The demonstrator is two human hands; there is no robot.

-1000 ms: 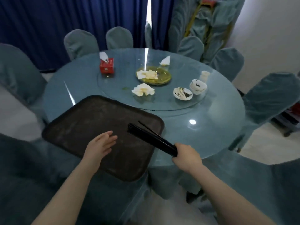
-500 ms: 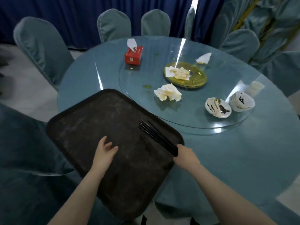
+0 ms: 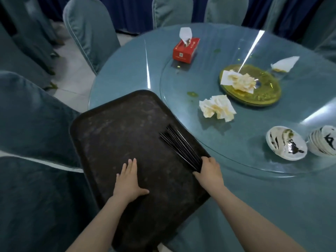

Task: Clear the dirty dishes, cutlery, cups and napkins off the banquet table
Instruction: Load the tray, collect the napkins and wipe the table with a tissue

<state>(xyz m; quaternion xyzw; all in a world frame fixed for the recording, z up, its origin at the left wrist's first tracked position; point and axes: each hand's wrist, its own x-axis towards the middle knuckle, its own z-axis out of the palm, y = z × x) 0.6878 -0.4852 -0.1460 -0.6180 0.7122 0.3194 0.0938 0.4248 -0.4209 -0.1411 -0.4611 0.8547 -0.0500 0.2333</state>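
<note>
Your left hand (image 3: 128, 180) lies flat and open on the tray (image 3: 109, 131) to steady it at the table (image 3: 254, 193) edge, while your right hand (image 3: 209, 170) grips the black chopsticks (image 3: 179, 147) — tips already over the tray, ready to set down.

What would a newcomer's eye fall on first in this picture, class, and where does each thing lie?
Probably the big dark tray at the table's near edge, the left hand flat on it and the right hand gripping a bundle of black chopsticks. Next, the red tissue box at the far side.
</note>
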